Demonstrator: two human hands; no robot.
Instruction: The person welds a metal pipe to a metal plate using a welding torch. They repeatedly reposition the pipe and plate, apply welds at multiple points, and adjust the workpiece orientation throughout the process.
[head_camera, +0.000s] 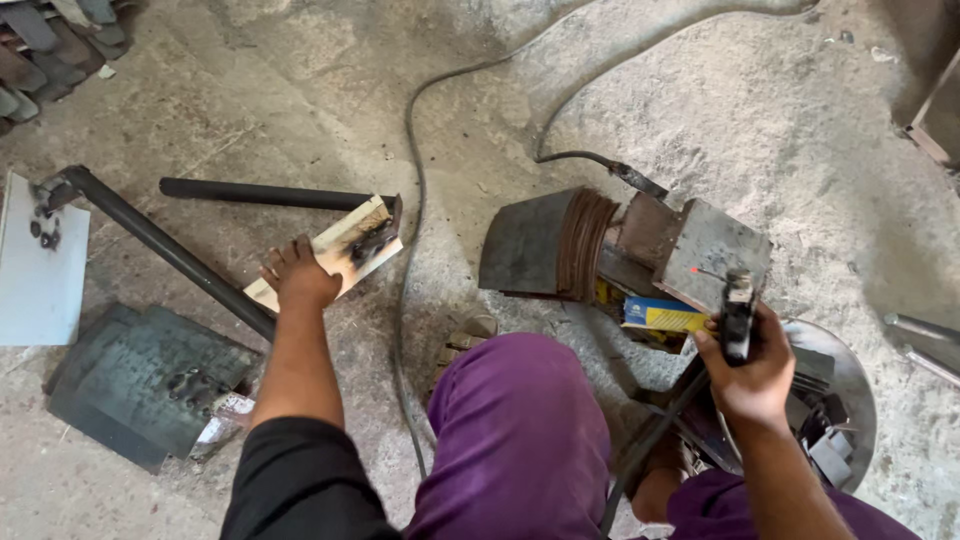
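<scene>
The left hand (298, 275) presses down, fingers curled, on the near end of a pale wooden block (330, 252) that lies on the concrete floor (780, 140) across a dark metal pipe (160, 245), its scorched far end pointing away from the hand. The right hand (752, 362) is closed around a welding electrode holder (738, 315), raised just beside a stack of rusty metal plates (620, 245) to the right of the block. The holder's cable disappears behind the purple-clad knee (520, 430), and the metal bowl (850, 385) under the right hand is partly hidden.
</scene>
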